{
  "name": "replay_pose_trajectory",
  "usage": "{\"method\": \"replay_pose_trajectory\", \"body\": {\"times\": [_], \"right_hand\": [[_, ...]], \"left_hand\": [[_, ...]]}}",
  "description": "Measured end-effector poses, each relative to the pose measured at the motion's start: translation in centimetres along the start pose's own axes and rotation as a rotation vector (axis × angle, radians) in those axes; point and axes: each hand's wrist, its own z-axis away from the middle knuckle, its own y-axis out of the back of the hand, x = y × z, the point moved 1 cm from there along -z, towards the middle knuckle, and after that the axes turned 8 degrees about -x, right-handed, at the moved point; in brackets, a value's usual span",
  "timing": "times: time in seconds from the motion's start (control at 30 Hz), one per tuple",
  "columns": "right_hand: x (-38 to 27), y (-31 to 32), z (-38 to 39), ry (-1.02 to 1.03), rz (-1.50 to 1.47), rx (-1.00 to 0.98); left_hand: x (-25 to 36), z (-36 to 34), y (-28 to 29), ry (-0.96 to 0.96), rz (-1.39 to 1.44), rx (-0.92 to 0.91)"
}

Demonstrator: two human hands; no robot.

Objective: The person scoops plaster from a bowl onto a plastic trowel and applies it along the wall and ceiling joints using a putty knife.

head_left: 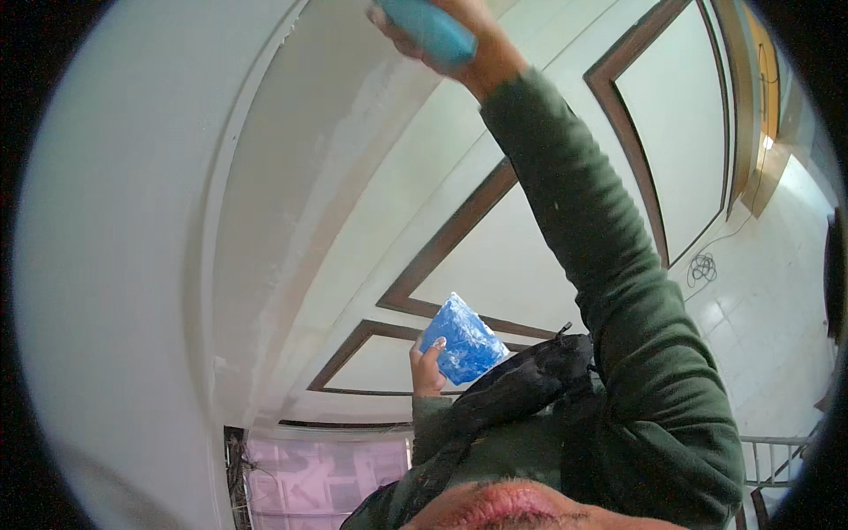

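At the top edge, my right hand [473, 53] is raised on an outstretched arm in a dark green sleeve. It is closed around a teal hand tool [430, 31], blurred and partly cut off by the frame, so its working end does not show. Beside the tool runs a pale wall and ceiling band [353, 115] with whitish smears. Lower down, near my body, my left hand [430, 369] grips a blue flat board [468, 340] by its edge, thumb on the face. White paste is smeared over the board.
Brown-framed panels [450, 234] line the white wall. A coiled dark cable [702, 268] lies on the shiny floor at right. A black bag [539, 367] hangs across my chest. Pink sheeting [327, 473] is at lower left, a metal rail [777, 440] at lower right.
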Motion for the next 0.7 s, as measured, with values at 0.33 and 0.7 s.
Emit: {"method": "replay_pose_trajectory", "body": {"times": [0.33, 0.7], "right_hand": [[1.7, -0.6, -0.3, 0.106, 0.485, 0.484], [8.2, -0.6, 0.3, 0.001, 0.533, 0.224]], "left_hand": [[-0.7, 0.2, 0.4, 0.073, 0.031, 0.111], [-1.3, 0.6, 1.1, 0.142, 0.067, 0.091]]}}
